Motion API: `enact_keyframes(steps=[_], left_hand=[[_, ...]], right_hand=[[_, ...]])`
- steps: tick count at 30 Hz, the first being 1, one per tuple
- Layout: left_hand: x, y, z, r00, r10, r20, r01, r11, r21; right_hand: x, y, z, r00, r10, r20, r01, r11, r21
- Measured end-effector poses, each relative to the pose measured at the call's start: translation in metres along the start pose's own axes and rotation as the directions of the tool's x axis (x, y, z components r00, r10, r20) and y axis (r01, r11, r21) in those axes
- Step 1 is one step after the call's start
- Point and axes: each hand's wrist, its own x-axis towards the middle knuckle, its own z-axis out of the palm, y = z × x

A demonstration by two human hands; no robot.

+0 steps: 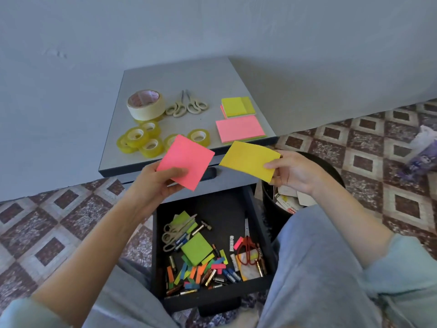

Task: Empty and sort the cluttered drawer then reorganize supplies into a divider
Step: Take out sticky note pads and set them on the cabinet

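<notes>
My left hand (pixel 153 183) pinches a pink sticky-note pad (pixel 186 159) above the front edge of the grey cabinet top (pixel 184 74). To its right, my right hand (pixel 292 172) pinches a yellow sticky-note pad (pixel 248 159). Below both hands the black drawer (pixel 227 207) stands open, holding a green note pad (pixel 195 248), beige scissors (pixel 173 233), red scissors (pixel 247 253), batteries, pens and several coloured paper flags. On the cabinet top lie a wide masking tape roll (pixel 145 104), several clear tape rolls (pixel 142 140), two scissors (pixel 186 105) and two note-pad stacks (pixel 238 107) (pixel 240 129).
A black bin (pixel 331 169) with paper scraps stands right of the drawer, under my right hand. My knees in grey trousers flank the drawer. A purple packet (pixel 421 155) lies on the patterned tile floor at the right. The wall rises just behind the cabinet.
</notes>
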Motion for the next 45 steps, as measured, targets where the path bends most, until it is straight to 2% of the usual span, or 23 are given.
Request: enact_keyframes(steps=[6, 12, 15, 20, 30, 36, 45], left_hand=[[0.028, 0.030, 0.017, 0.995, 0.072, -0.062, -0.079, 0.988, -0.131], [0.057, 0.055, 0.039, 0.994, 0.063, -0.094, -0.071, 0.994, -0.081], [0.072, 0.065, 0.043, 0.998, 0.001, -0.070, -0.005, 0.999, -0.052], [0.085, 0.075, 0.041, 0.994, -0.097, 0.039, 0.095, 0.994, 0.054], [0.082, 0.075, 0.024, 0.997, -0.082, -0.004, 0.082, 0.995, -0.054], [0.080, 0.073, 0.018, 0.997, -0.075, -0.009, 0.074, 0.996, -0.051], [0.076, 0.069, 0.021, 0.998, -0.064, -0.001, 0.064, 0.997, -0.043]], right_hand=[[0.006, -0.018, -0.015, 0.967, -0.094, -0.237, 0.128, 0.983, 0.132], [0.016, -0.032, -0.028, 0.907, -0.138, -0.398, 0.200, 0.973, 0.119], [0.027, -0.039, -0.032, 0.886, -0.136, -0.444, 0.189, 0.979, 0.078], [0.049, -0.059, -0.026, 0.908, -0.114, -0.403, 0.106, 0.993, -0.042], [0.083, -0.072, 0.002, 0.918, -0.126, -0.375, 0.010, 0.955, -0.296], [0.085, -0.068, -0.003, 0.891, -0.152, -0.427, -0.030, 0.920, -0.391], [0.084, -0.065, -0.007, 0.857, -0.269, -0.440, 0.003, 0.856, -0.517]])
